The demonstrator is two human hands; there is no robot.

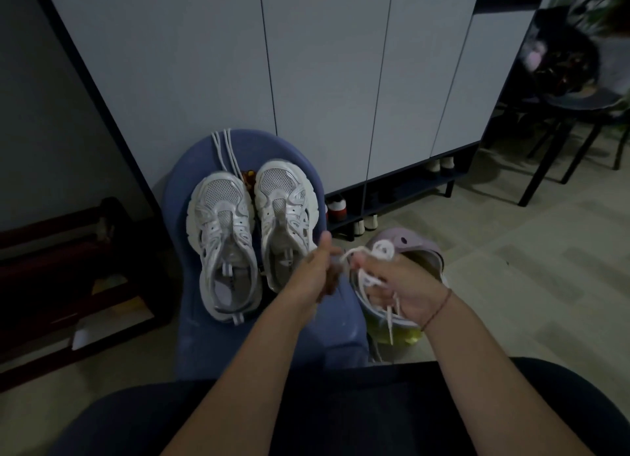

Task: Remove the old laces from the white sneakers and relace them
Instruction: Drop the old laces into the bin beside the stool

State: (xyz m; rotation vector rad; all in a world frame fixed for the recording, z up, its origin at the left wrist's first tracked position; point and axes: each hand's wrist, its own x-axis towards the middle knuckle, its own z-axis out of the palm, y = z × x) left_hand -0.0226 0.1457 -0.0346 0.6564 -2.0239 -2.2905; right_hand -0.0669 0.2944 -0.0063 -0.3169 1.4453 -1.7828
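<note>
White cabinet (324, 63) doors fill the far wall, with pale floor (511, 268) to the right. On the blue chair (211, 336) before the person the two sneakers (223, 223) sit side by side, toes away and eyelets bare, so I'd say the stripping is done and all the relacing is left. The right hand (402, 285) has its fingers clenched round a bundled white lace (381, 249). The left hand (313, 275), thumb up, seems to pinch its loose end. A purple bin (419, 251) sits just beneath, and spare laces (223, 148) lie at the chair's far edge.
</note>
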